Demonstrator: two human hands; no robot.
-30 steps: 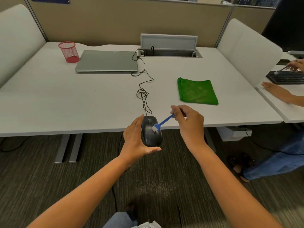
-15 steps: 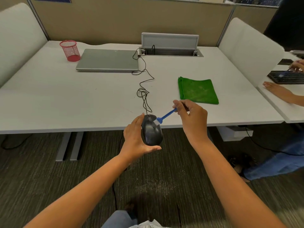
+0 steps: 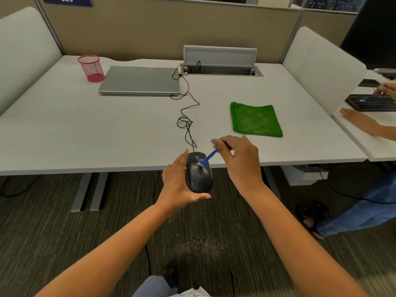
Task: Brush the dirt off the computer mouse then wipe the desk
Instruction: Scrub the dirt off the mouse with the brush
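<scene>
Looking down from the head camera, the view shows the left hand [image 3: 179, 185] holding a black computer mouse [image 3: 199, 175] in the air, just in front of the near edge of the white tabletop [image 3: 85, 129] and above the dark carpet. The left fingers are curved around the left side of the mouse and the thumb supports its rear end from below. The right hand [image 3: 240, 161] pinches the handle of a small blue brush [image 3: 207, 157] between the thumb and the first fingers, with the other fingers loosely curled. The pale bristles of the brush touch the top of the mouse, close to the scroll wheel. The black cable [image 3: 186, 116] goes from the front of the mouse across the tabletop in loose loops to the closed grey laptop [image 3: 139, 80]. A folded green cloth [image 3: 255, 120] lies flat on the tabletop, beyond the right hand and apart from it. A red mesh cup [image 3: 91, 68] stands just beside the left edge of the laptop. Behind the laptop there is an open cable hatch [image 3: 220, 61] with its lid raised. At the right edge, on a neighbouring desk, another person's hand [image 3: 360, 121] rests flat near a black keyboard [image 3: 372, 102].
</scene>
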